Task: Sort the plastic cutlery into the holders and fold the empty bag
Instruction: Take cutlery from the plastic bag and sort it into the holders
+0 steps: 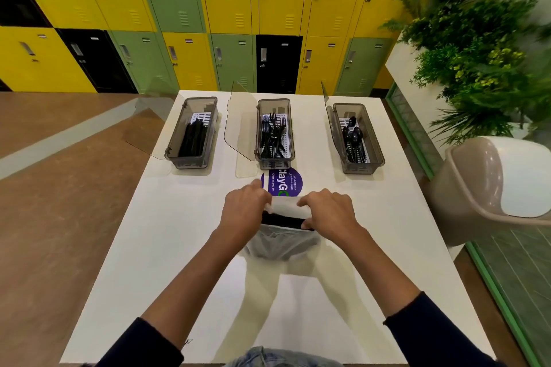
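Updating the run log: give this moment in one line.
phase: bag fold | left hand: grips bag | right hand: grips bag | cutlery: sorted in three holders

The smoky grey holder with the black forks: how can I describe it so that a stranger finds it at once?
On the white table, three smoky grey plastic holders stand in a row along the far edge. Take the middle one, just beyond the round purple sticker. Only it holds black plastic forks; the left one has knives, the right one spoons.
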`<state>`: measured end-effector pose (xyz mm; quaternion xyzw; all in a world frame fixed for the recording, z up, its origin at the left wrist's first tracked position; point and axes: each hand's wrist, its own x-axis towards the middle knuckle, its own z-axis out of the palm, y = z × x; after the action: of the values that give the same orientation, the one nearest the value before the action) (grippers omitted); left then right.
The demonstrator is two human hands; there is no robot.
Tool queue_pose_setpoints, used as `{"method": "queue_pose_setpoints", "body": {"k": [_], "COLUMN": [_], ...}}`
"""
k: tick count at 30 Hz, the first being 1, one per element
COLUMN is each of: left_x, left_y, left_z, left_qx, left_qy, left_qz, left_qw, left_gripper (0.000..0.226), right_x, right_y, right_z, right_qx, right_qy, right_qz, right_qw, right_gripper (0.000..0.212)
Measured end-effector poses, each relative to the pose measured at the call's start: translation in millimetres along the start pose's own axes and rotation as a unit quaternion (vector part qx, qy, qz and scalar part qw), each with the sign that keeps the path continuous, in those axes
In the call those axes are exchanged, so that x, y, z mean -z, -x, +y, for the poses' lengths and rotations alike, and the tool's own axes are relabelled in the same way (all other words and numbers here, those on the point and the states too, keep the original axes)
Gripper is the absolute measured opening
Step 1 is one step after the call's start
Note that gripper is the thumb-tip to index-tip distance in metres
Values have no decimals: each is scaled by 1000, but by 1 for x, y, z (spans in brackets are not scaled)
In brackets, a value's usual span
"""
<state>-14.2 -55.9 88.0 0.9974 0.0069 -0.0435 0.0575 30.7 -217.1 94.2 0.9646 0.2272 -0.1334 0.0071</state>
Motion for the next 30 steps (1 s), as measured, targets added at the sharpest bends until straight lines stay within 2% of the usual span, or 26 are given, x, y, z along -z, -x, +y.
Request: {"method": "queue_pose_setpoints", "body": {"k": [3,7,10,13,17,18,20,22,23,24,25,27,29,30], "left_x": [-4,-13,-12,-9,-13,-13,-10,-7,-5,-4,-3,-1,0,1], "left_y": [1,4,7,12,13,13,12,11,11,11,12,13,14,15], "left_z": [-2,-7,-7,-7,-18,-20,-22,-24,-25,-25,-26,-26,-27,-27], "left_qx": [8,68,111,146,167,164,162,156,148,140,135,124,117,113], "left_qy": [-67,-94,-89,-85,-40,-11,78,132,141,145,147,150,157,163], "left_qz": [-6,-48,-46,-65,-80,-93,-116,-101,-91,-91,-96,-117,-131,-135], "left_qw": [998,992,989,984,982,982,977,974,975,975,975,974,972,971], "left_gripper": [43,62,52,41,50,56,67,67,67,68,69,72,73,74], "right_x": [-5,-15,-17,-15,-5,-1,6,12,14,15,13,0,-24,-37], "right_y": [3,7,10,11,14,14,14,13,12,11,10,1,-15,-23], "right_z": [4,9,14,23,32,30,20,3,-6,-14,-23,-36,-41,-42], "right_qx": [8,15,1,-46,-47,-36,-20,-15,-5,16,49,91,94,85], "right_qy": [31,51,39,37,9,-11,-61,-93,-98,-106,-124,-170,-145,-120], "right_qz": [5,-15,-52,-83,-96,-71,35,179,231,247,222,70,-82,-121], "right_qw": [999,998,998,995,994,997,997,979,968,963,966,979,982,982], "right_gripper": [56,80,92,84,65,61,45,28,23,21,19,20,21,22]}}
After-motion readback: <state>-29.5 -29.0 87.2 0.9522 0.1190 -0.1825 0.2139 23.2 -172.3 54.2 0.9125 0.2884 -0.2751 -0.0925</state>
